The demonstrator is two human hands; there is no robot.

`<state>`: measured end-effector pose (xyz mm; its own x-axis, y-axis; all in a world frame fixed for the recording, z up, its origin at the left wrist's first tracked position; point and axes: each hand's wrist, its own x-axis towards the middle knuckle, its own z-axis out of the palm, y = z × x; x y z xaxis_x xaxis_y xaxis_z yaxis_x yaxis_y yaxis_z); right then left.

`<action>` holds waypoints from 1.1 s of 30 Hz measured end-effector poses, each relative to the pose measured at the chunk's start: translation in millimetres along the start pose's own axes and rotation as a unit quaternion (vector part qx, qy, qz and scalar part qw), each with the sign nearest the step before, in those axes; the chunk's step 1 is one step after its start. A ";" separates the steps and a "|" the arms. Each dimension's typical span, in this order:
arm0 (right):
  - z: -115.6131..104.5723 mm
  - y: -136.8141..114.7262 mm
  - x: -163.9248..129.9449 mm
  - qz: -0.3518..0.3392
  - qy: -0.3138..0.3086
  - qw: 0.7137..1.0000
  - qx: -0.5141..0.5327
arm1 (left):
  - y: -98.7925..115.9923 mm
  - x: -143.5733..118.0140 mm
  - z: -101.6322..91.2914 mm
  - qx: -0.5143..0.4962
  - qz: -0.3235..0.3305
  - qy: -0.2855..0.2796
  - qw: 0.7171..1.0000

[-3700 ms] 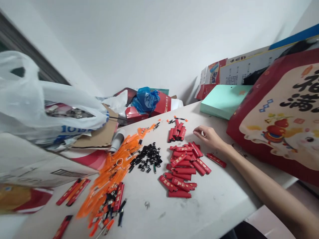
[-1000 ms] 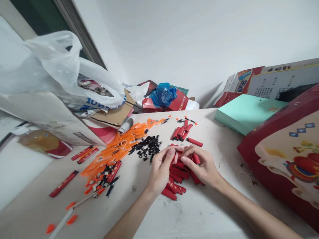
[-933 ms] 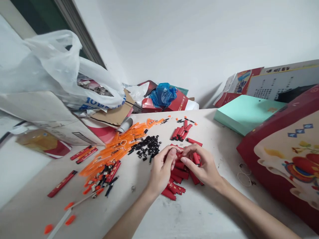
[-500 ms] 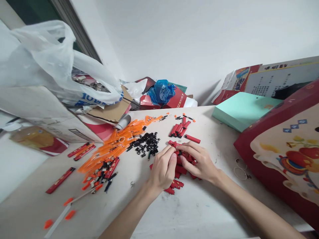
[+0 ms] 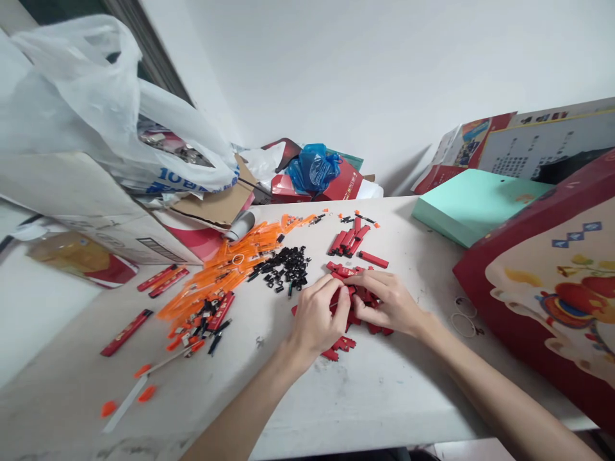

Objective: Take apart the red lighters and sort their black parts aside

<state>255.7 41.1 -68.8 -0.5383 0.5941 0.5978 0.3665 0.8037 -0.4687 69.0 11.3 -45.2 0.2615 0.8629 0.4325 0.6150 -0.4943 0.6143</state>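
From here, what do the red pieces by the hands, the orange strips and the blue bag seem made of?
Red pieces: probably hard plastic, smooth with slight sheen. Orange strips: likely plastic, glossy and translucent-looking. Blue bag: apparently thin plastic film, judging by its shiny crinkles.

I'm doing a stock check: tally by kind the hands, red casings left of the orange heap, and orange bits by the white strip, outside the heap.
Left hand and right hand: 2
Red casings left of the orange heap: 3
Orange bits by the white strip: 3
Total: 8
Uncounted: red pile under the hands, too overlapped
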 end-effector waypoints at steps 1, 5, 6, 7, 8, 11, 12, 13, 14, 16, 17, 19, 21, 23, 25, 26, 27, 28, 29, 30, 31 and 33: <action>-0.1 0.3 -0.5 -0.001 -0.002 1.000 -0.003 | -0.4 -0.1 0.6 0.005 -0.003 0.000 1.000; -0.5 0.4 -1.8 0.002 -0.022 0.999 -0.041 | -2.5 -0.9 4.0 0.023 -0.005 0.002 1.000; -0.7 0.1 -1.9 0.002 -0.028 0.998 -0.051 | -2.9 -1.3 5.0 0.028 -0.003 0.002 1.000; -1.0 -0.2 -1.9 0.002 -0.032 0.998 -0.061 | -3.2 -1.8 6.1 0.034 0.001 0.001 0.999; -1.5 -0.5 -1.9 0.002 -0.035 0.997 -0.069 | -3.4 -2.4 7.3 0.043 0.005 0.000 0.999; -3.1 -1.9 -1.8 -0.005 -0.043 0.996 -0.083 | -2.9 -4.7 10.2 0.080 0.015 -0.007 0.997; -3.7 -2.5 -1.9 -0.008 -0.045 0.996 -0.081 | -2.5 -5.5 11.0 0.093 0.016 -0.010 0.995; -4.3 -3.1 -1.9 -0.011 -0.046 0.996 -0.077 | -2.0 -6.4 11.7 0.105 0.018 -0.013 0.994; -4.8 -3.7 -2.1 -0.014 -0.048 0.996 -0.072 | -1.5 -7.2 12.3 0.114 0.019 -0.016 0.993; -4.9 -4.6 -2.7 -0.015 -0.051 0.996 -0.065 | -0.5 -8.7 13.3 0.125 0.024 -0.019 0.992; -4.5 -4.8 -3.1 -0.015 -0.050 0.997 -0.064 | 0.0 -9.3 13.8 0.130 0.023 -0.020 0.991; -2.5 -5.2 -4.3 -0.014 -0.043 0.997 -0.068 | 0.9 -10.4 14.6 0.137 0.018 -0.024 0.990; 0.3 -6.2 -5.5 -0.008 -0.034 0.996 -0.077 | 2.0 -11.2 15.3 0.138 0.011 -0.030 0.990; 2.8 -8.5 -6.0 0.009 -0.034 0.996 -0.088 | 3.1 -11.7 15.6 0.137 0.006 -0.034 0.990; 3.9 -12.1 -5.3 0.031 -0.044 0.994 -0.094 | 4.1 -12.1 15.8 0.142 0.005 -0.033 0.989; 3.9 -14.1 -4.7 0.040 -0.050 0.993 -0.094 | 4.5 -12.3 15.8 0.147 0.005 -0.032 0.989; 3.7 -15.9 -4.0 0.047 -0.055 0.993 -0.095 | 4.8 -12.5 15.9 0.153 0.006 -0.028 0.988; 3.3 -17.3 -3.5 0.050 -0.060 0.992 -0.094 | 4.9 -12.7 16.0 0.158 0.008 -0.024 0.987; 2.7 -18.1 -3.2 0.053 -0.062 0.992 -0.094 | 5.0 -12.9 16.1 0.161 0.009 -0.019 0.987; 2.0 -18.2 -3.3 0.054 -0.061 0.992 -0.095 | 4.9 -13.0 16.2 0.162 0.012 -0.017 0.987; 1.3 -17.6 -3.8 0.054 -0.059 0.992 -0.097 | 4.9 -13.1 16.4 0.161 0.013 -0.017 0.987; -0.7 -14.7 -5.6 0.051 -0.060 0.992 -0.099 | 4.7 -13.0 16.8 0.153 0.013 -0.022 0.988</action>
<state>253.8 26.1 -64.8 -0.5734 0.6736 0.4663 0.5588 0.7378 -0.3787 80.9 -0.5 -59.0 0.3084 0.8575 0.4119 0.8025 -0.4670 0.3714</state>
